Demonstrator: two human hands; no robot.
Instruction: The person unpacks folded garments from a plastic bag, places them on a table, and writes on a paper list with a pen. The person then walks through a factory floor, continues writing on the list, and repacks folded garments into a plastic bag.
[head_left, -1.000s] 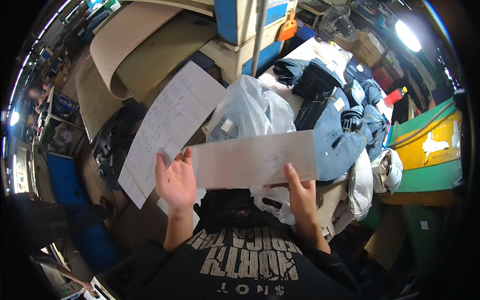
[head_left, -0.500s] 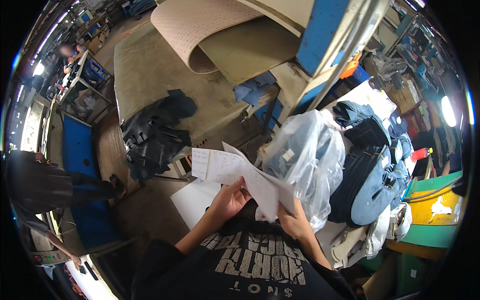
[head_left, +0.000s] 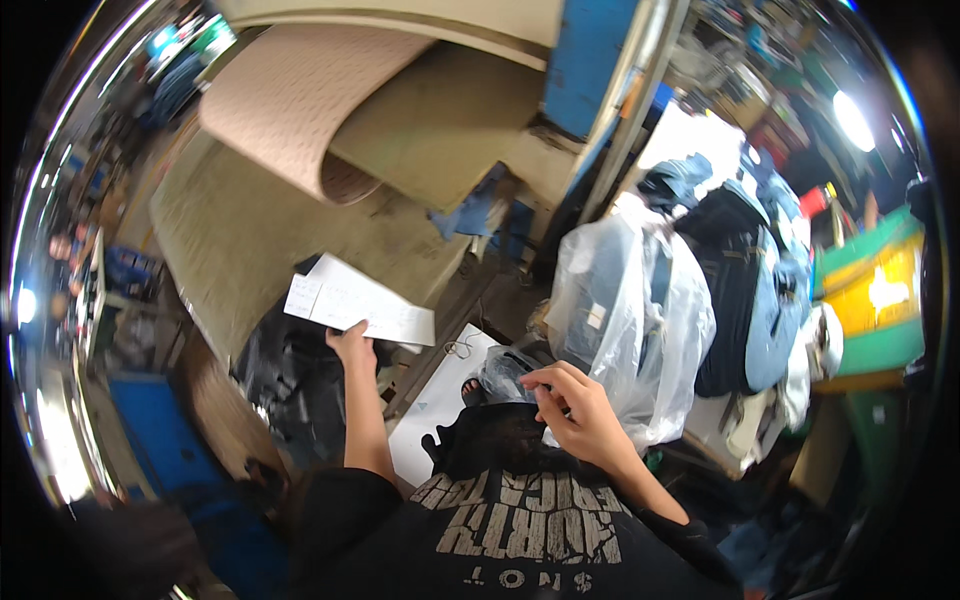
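My left hand [head_left: 352, 345] is closed on the lower edge of some white paper sheets [head_left: 378, 312] with handwriting on them. The sheets are held out over a heap of black sheet material [head_left: 285, 365] at the near side of a large worn table. To the right, my right hand [head_left: 575, 412] hovers in front of my shirt with loosely bent fingers, the thumb apart from them and nothing visible between. Closest to it are a small clear plastic bag [head_left: 508, 375] and a large translucent plastic bag [head_left: 600, 320] with bluish contents.
A patterned pinkish sheet [head_left: 290, 100] curls over the worn table [head_left: 200, 230]. Blue cloth scraps [head_left: 470, 205] hang by a machine's blue post [head_left: 590, 65]. At right are stacked dark and blue denim pieces [head_left: 770, 310]. Below lies a white board [head_left: 415, 425].
My left hand has carried the papers leftward, over the black heap. My right hand has let go of them and stays at right. The view has turned, and the person at left is now mostly blurred.
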